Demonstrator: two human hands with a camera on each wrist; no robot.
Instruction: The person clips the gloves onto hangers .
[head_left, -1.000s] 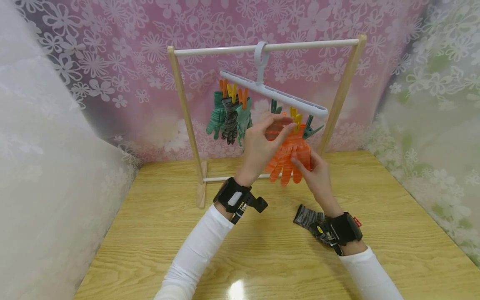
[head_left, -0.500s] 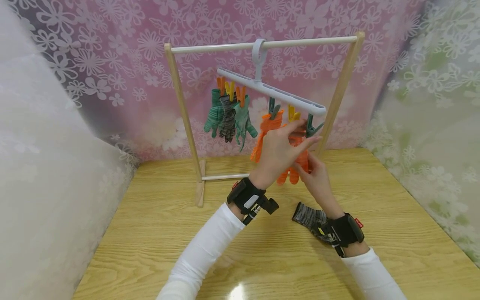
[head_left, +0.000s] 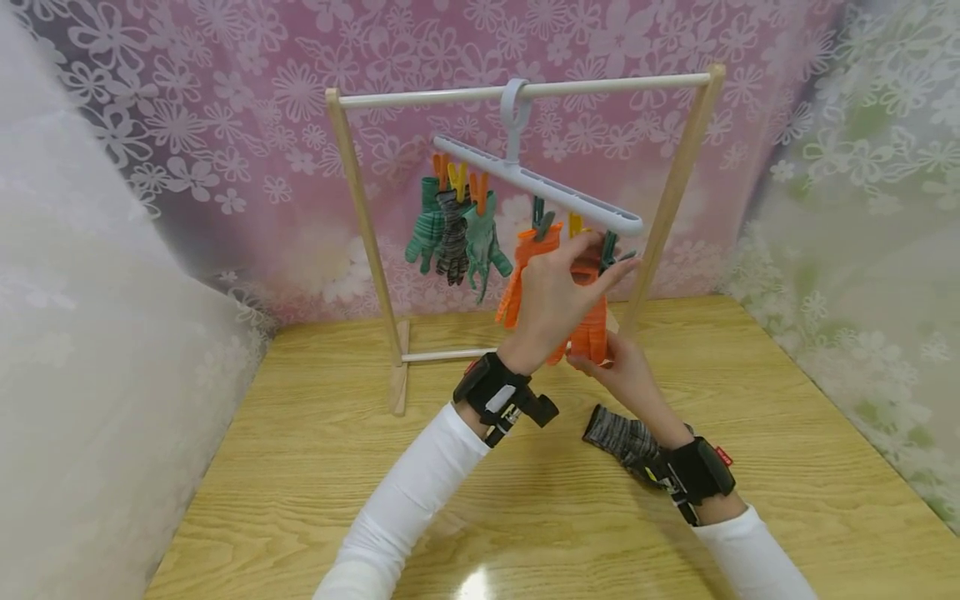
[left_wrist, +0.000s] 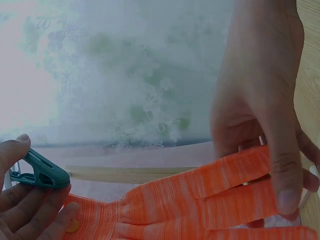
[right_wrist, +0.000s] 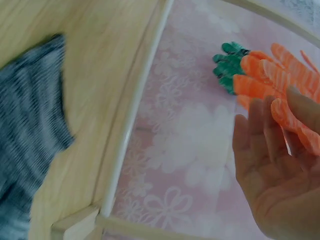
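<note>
My left hand [head_left: 551, 308] is raised at the right end of the hanger bar. Its thumb and fingers pinch the handles of a dark green clothespin [left_wrist: 50, 175], beside the cuff of an orange knit glove [left_wrist: 165, 205]. Lower down, my right hand [head_left: 630, 379] holds that glove's finger end between thumb and fingers. A yellow clothespin [head_left: 575, 225], partly behind my left hand, hangs next to the green one. Another orange glove [head_left: 528, 258] hangs to the left from a second dark green clothespin [head_left: 542, 221]. The left hand hides part of the gloves in the head view.
The grey hanger [head_left: 577, 200] hangs slanted from the white rod of a wooden rack [head_left: 360, 208]. Green gloves [head_left: 426, 229] and a grey-black glove [head_left: 452, 242] hang at its left end. A grey-black knitted glove [head_left: 618, 433] lies on the table near my right wrist.
My left hand has moved right, from near the yellow clothespin to the rightmost green one. My right hand has slid down to the glove's finger end; the orange glove has turned.
</note>
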